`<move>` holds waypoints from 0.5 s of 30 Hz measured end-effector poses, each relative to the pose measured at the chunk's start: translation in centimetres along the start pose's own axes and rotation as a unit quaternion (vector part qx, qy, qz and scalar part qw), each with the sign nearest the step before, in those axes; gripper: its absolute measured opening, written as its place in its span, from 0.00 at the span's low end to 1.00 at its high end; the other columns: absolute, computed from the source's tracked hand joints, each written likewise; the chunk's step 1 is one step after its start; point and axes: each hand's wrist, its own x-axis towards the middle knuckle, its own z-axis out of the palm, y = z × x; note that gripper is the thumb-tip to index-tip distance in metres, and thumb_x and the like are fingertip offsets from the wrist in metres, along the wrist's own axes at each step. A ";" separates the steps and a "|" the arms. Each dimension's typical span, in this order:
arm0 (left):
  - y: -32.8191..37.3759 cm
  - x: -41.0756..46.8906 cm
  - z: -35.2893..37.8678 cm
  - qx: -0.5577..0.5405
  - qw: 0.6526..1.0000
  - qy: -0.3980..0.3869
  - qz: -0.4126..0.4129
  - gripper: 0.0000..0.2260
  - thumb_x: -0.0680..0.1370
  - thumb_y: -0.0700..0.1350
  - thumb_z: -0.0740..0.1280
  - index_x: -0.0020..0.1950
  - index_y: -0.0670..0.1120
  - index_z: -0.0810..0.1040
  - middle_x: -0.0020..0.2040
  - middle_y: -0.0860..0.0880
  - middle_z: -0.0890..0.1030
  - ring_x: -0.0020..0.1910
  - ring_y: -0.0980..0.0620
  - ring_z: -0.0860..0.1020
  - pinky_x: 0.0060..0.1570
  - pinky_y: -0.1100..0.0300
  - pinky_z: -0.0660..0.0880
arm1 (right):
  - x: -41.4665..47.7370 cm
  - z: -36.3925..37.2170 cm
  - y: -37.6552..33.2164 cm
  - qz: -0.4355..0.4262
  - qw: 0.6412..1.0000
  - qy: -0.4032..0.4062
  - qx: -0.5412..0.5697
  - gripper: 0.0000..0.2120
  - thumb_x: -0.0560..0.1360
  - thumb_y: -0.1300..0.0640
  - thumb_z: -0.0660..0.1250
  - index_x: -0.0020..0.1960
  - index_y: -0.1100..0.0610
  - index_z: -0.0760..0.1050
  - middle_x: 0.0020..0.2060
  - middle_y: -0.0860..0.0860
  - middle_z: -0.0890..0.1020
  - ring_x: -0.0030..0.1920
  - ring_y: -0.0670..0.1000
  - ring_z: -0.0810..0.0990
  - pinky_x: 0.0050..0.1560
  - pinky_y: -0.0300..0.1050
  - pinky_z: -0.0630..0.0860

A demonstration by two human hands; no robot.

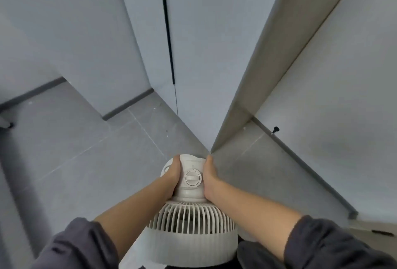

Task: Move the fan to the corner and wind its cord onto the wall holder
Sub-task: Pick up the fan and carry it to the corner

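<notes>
Head view: the white fan [191, 215] sits at six o'clock in the frame, close under the camera, its ribbed grille nearest the person and its rounded motor housing pointing toward twelve. A round control dial [193, 178] faces up on that housing. The left hand [173, 179] presses the housing from nine o'clock and the right hand [209, 179] from three, palms flat against the plastic and fingers curled together around its sides, clamped on the fan between them; the fingertips wrap out of sight on the far side, so how far they reach I cannot tell. Dark sleeves [77, 245] are pushed up both forearms.

The step in hand looks like carrying the fan to its spot. A wall corner [211, 150] meets the grey tiled floor [86, 150] just beyond the fan at twelve o'clock (whether this is the corner meant, the frame does not say). To do it well, keep the squeeze even on both sides so the housing does not twist, hold the head level, and set the base flat before letting go. Neither the cord nor a wall holder shows here, so watch for the cord trailing underfoot. A small dark peg [275, 129] stands out of the skirting at two o'clock.
</notes>
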 end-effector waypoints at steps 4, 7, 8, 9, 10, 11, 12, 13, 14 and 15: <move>2.5 0.2 -6.2 -0.041 0.998 0.048 0.025 0.26 0.80 0.62 0.50 0.52 0.43 0.77 0.37 0.44 0.77 0.35 0.48 0.75 0.39 0.55 0.70 | -0.5 7.0 -1.5 -0.017 0.997 -0.051 -0.047 0.23 0.77 0.39 0.52 0.47 0.55 0.77 0.44 0.53 0.81 0.47 0.55 0.79 0.54 0.47 0.75; 4.6 1.1 -9.9 -0.085 0.993 0.073 0.045 0.25 0.80 0.61 0.50 0.53 0.43 0.76 0.39 0.44 0.78 0.37 0.48 0.75 0.47 0.55 0.69 | -0.5 12.0 -2.8 -0.028 0.994 -0.073 -0.079 0.26 0.74 0.37 0.51 0.52 0.55 0.79 0.50 0.55 0.83 0.50 0.56 0.81 0.58 0.52 0.76; 5.2 1.8 -11.1 -0.095 0.991 0.077 0.046 0.26 0.80 0.61 0.50 0.55 0.42 0.76 0.42 0.43 0.80 0.39 0.47 0.76 0.47 0.55 0.69 | -0.3 13.4 -3.2 -0.028 0.993 -0.073 -0.088 0.27 0.74 0.37 0.51 0.54 0.55 0.79 0.50 0.55 0.82 0.50 0.56 0.81 0.59 0.53 0.76; 6.0 2.3 -12.4 -0.108 0.990 0.077 0.043 0.28 0.79 0.62 0.51 0.59 0.41 0.76 0.48 0.41 0.81 0.43 0.45 0.77 0.47 0.55 0.70 | -0.1 15.2 -3.6 -0.027 0.992 -0.077 -0.098 0.28 0.74 0.37 0.51 0.56 0.56 0.78 0.51 0.55 0.82 0.51 0.57 0.80 0.59 0.53 0.76; 7.0 3.5 -13.9 -0.115 0.990 0.073 0.037 0.31 0.79 0.63 0.51 0.62 0.40 0.76 0.53 0.40 0.81 0.46 0.43 0.78 0.47 0.54 0.71 | 0.2 17.1 -4.3 -0.028 0.990 -0.080 -0.109 0.29 0.73 0.36 0.51 0.57 0.55 0.78 0.51 0.55 0.82 0.51 0.57 0.80 0.59 0.53 0.76; 8.0 4.1 -15.0 -0.121 0.989 0.074 0.035 0.32 0.78 0.65 0.50 0.63 0.40 0.76 0.56 0.38 0.81 0.49 0.43 0.78 0.48 0.54 0.71 | 0.6 18.6 -4.7 -0.028 0.991 -0.075 -0.110 0.31 0.72 0.35 0.50 0.57 0.55 0.78 0.51 0.55 0.82 0.51 0.57 0.80 0.59 0.54 0.75; 9.1 4.9 -16.2 -0.130 0.988 0.077 0.033 0.33 0.77 0.66 0.50 0.63 0.41 0.76 0.57 0.38 0.81 0.49 0.42 0.79 0.47 0.54 0.72 | 1.3 20.5 -5.3 -0.030 0.990 -0.073 -0.117 0.32 0.71 0.33 0.50 0.57 0.55 0.78 0.52 0.55 0.82 0.51 0.57 0.80 0.60 0.54 0.75; 10.0 5.3 -17.1 -0.139 0.987 0.080 0.031 0.34 0.77 0.66 0.50 0.63 0.41 0.77 0.56 0.37 0.81 0.50 0.42 0.79 0.47 0.54 0.72 | 2.2 22.0 -5.7 -0.033 0.988 -0.071 -0.131 0.34 0.69 0.32 0.50 0.58 0.54 0.78 0.53 0.55 0.82 0.52 0.57 0.80 0.60 0.54 0.74; 11.3 5.9 -18.4 -0.145 0.986 0.080 0.026 0.34 0.77 0.67 0.50 0.63 0.41 0.77 0.56 0.37 0.81 0.50 0.42 0.79 0.47 0.53 0.73 | 3.4 23.9 -6.3 -0.037 0.987 -0.070 -0.138 0.37 0.67 0.30 0.49 0.58 0.54 0.78 0.53 0.55 0.82 0.53 0.57 0.80 0.61 0.54 0.74; 12.2 6.2 -19.5 -0.152 0.985 0.082 0.024 0.34 0.77 0.66 0.50 0.63 0.41 0.77 0.56 0.37 0.81 0.50 0.41 0.79 0.47 0.53 0.73 | 4.8 25.4 -6.3 -0.041 0.986 -0.071 -0.142 0.40 0.62 0.28 0.49 0.58 0.54 0.78 0.53 0.55 0.82 0.53 0.58 0.80 0.61 0.54 0.74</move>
